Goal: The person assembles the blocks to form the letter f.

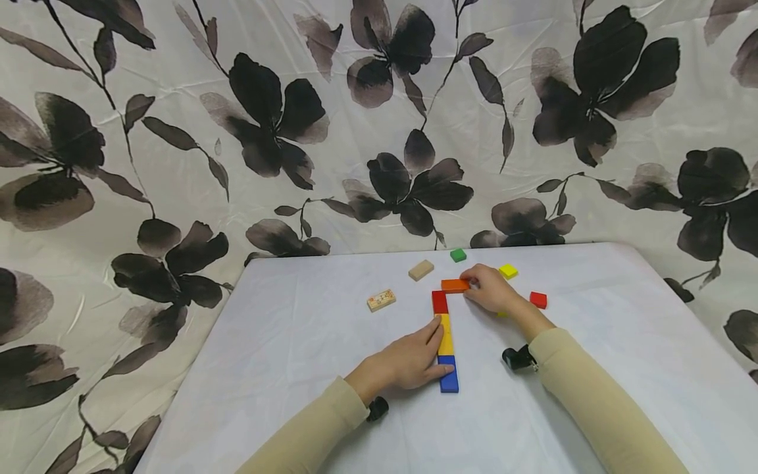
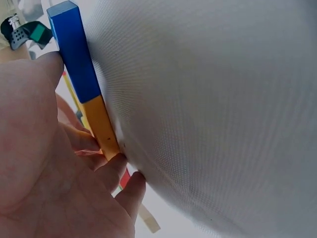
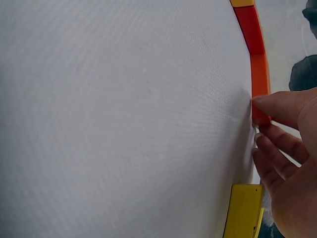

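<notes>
A row of blocks runs away from me in the head view: a blue block (image 1: pixel 450 383) nearest, a yellow block (image 1: pixel 446 339) beyond it, then a red block (image 1: pixel 439 302). At the far end an orange block (image 1: pixel 453 286) lies crosswise, pointing right. My left hand (image 1: pixel 408 359) rests along the row's left side, its thumb on the blue block and its fingertips against the yellow one (image 2: pixel 102 126). With thumb and fingers, my right hand (image 1: pixel 493 289) pinches the right end of the orange block (image 3: pixel 260 74), which meets the red block (image 3: pixel 249 29).
Left of the row lie a plain wooden block (image 1: pixel 421 270) and a wooden block with red markings (image 1: pixel 381 300). A green block (image 1: pixel 458 255) is farther back. Around my right hand are a yellow block (image 1: pixel 508 270), a red block (image 1: pixel 538 300) and a partly hidden yellow block (image 1: pixel 502 314).
</notes>
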Tool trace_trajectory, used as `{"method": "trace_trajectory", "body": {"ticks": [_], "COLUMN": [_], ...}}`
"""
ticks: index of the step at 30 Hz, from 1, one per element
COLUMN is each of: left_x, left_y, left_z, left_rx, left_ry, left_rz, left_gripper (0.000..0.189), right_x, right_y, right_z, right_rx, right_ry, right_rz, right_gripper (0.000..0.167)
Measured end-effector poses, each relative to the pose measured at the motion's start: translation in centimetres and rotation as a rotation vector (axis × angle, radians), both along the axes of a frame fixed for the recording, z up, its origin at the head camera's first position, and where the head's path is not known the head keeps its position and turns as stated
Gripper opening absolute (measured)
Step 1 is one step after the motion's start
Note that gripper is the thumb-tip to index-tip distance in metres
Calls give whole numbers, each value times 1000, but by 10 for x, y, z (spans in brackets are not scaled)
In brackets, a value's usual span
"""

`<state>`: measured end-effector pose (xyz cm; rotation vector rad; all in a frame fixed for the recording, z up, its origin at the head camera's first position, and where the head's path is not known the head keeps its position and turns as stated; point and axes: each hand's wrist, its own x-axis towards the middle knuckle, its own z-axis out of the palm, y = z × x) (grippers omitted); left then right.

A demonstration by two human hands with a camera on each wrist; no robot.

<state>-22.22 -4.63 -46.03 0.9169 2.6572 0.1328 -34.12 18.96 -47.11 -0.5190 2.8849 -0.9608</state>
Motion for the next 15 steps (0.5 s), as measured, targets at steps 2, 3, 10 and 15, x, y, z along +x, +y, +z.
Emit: {"method": "trace_trajectory", "body": {"ticks": [2,3,10,15], "left_x": [-1,-1,0,0], "left_y": [0,0,0,1], "left_z": [1,1,2,3], "left_rx": [-2,-3,-5,-7], "left_ry": [0,0,-8,-5], "left_rz": [1,2,6,3], "left_gripper": [90,90,90,88], "right_x": [0,0,1,0], "right_y": [0,0,1,2], "right_z": [1,1,0,0], "right_rx": [1,4,1,3], "right_ry": [2,3,-9,-9], "right_rz": [3,4,16,18], "right_gripper": [38,37,37,38]}}
